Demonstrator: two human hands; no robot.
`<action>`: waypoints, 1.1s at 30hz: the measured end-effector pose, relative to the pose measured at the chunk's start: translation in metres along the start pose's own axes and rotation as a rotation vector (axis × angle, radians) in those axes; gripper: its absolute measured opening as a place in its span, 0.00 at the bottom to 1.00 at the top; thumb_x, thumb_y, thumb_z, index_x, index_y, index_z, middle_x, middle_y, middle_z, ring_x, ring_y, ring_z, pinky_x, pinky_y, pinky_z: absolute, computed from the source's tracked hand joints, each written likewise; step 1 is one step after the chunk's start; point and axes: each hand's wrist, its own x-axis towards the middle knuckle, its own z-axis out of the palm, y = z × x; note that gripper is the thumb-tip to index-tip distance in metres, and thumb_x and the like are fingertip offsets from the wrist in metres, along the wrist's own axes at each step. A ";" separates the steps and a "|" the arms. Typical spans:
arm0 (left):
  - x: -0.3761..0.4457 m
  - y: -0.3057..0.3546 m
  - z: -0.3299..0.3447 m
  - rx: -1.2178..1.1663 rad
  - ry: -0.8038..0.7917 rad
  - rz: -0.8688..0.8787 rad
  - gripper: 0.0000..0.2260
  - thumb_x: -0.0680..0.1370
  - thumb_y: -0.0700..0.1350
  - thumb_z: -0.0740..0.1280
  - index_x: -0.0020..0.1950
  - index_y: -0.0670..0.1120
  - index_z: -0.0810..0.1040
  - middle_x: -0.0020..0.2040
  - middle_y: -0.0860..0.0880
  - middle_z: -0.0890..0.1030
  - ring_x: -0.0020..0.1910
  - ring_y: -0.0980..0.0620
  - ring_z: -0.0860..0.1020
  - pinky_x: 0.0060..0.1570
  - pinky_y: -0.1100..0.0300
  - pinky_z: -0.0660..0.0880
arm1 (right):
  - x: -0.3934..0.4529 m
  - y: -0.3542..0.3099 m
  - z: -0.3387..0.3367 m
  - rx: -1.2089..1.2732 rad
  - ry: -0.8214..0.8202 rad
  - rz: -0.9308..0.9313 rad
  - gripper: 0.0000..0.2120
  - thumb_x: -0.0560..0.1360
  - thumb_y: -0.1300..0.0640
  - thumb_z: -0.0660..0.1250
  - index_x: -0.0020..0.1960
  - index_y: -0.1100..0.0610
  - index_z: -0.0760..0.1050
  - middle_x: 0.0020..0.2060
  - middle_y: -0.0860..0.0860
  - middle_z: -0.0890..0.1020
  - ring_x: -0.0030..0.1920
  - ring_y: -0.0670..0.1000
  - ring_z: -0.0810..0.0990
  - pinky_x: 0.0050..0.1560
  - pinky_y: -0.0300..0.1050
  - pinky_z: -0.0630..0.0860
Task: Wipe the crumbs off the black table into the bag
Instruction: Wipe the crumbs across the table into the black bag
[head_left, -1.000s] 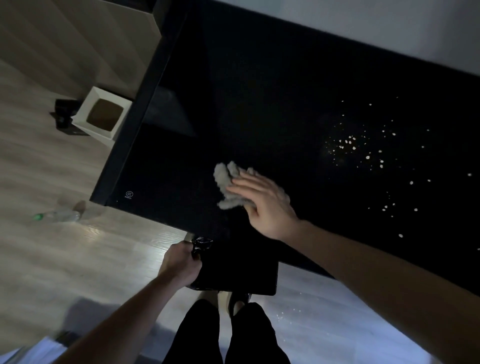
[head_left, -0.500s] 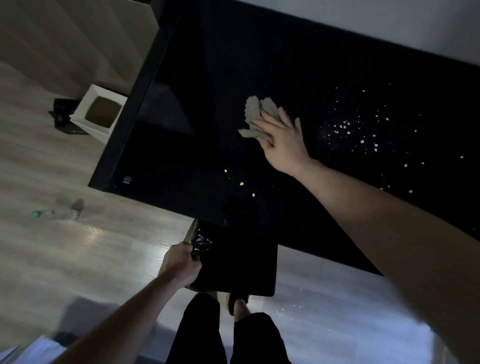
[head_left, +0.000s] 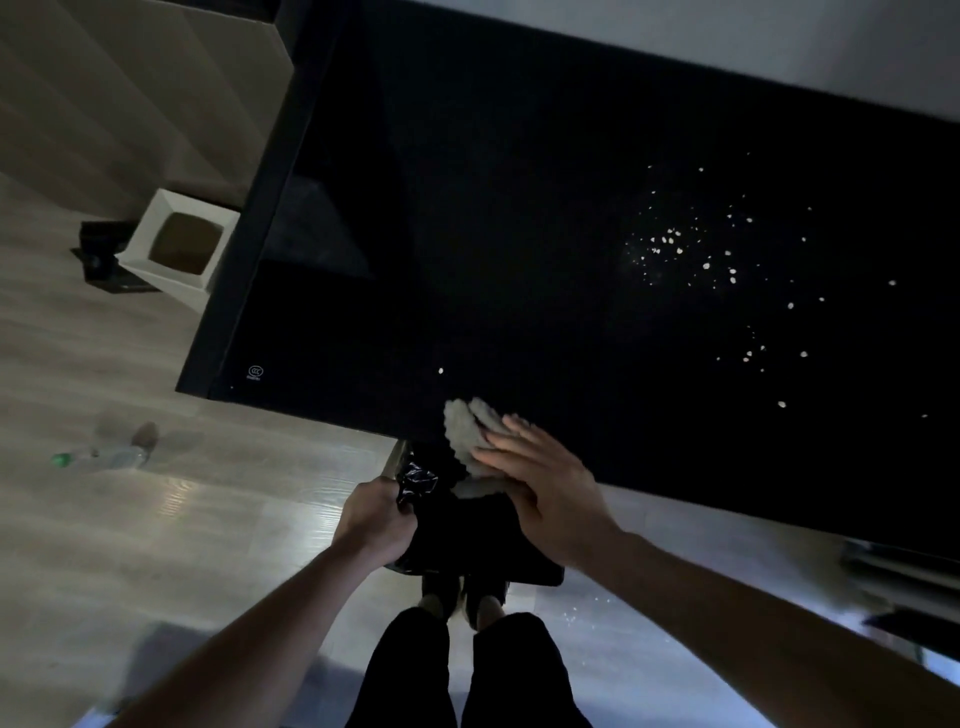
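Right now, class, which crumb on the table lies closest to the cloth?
The lone crumb just beyond the cloth, left of the rest. All the other crumbs lie scattered far to the right.

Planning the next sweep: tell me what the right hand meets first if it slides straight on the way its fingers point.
The right hand points up-left over the cloth; first is probably the lone crumb.
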 end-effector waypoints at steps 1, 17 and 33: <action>0.000 -0.001 -0.002 0.002 -0.005 0.007 0.06 0.74 0.45 0.64 0.38 0.46 0.74 0.35 0.51 0.75 0.33 0.53 0.72 0.30 0.60 0.65 | -0.005 -0.006 0.001 0.039 0.015 0.030 0.24 0.81 0.62 0.63 0.74 0.46 0.76 0.75 0.40 0.73 0.80 0.41 0.62 0.80 0.49 0.63; 0.008 -0.020 -0.013 0.002 -0.019 0.074 0.10 0.74 0.43 0.64 0.33 0.45 0.71 0.32 0.50 0.74 0.29 0.56 0.71 0.25 0.63 0.63 | 0.143 -0.003 -0.012 -0.220 0.099 0.029 0.24 0.81 0.60 0.67 0.76 0.50 0.73 0.78 0.47 0.71 0.83 0.52 0.58 0.84 0.51 0.51; -0.011 -0.004 0.020 0.023 -0.003 0.048 0.08 0.73 0.44 0.64 0.34 0.44 0.72 0.33 0.49 0.75 0.31 0.51 0.73 0.30 0.59 0.65 | -0.040 0.001 -0.037 0.096 0.036 -0.017 0.21 0.82 0.64 0.67 0.70 0.46 0.80 0.71 0.40 0.77 0.76 0.40 0.70 0.74 0.45 0.73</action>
